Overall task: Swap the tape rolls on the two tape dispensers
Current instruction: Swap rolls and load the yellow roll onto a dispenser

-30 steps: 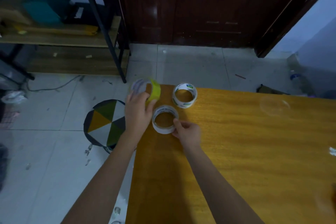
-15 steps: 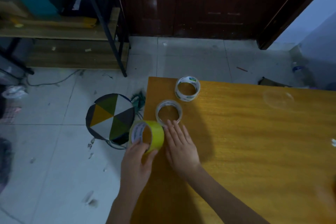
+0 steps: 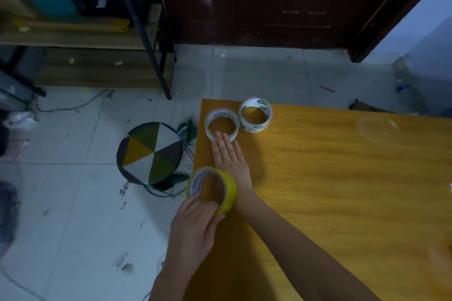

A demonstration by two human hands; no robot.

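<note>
Left hand [image 3: 195, 222] grips yellow roll [image 3: 212, 188] on edge, thumb & fingers round its near rim, prob. to carry it clear. It's nearer the person than clear roll [image 3: 222, 124], at table [image 3: 342, 190] edge. Right hand [image 3: 230, 156] flat, fingers straight, tips touching clear roll w/o gripping, likely steadying it. White roll [image 3: 256, 115] just right of clear roll. No dispensers in view.

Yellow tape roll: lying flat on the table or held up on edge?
Held up on edge. The left hand grips the yellow tape roll by its lower rim, its open core tilted towards the camera, above the table edge.
</note>
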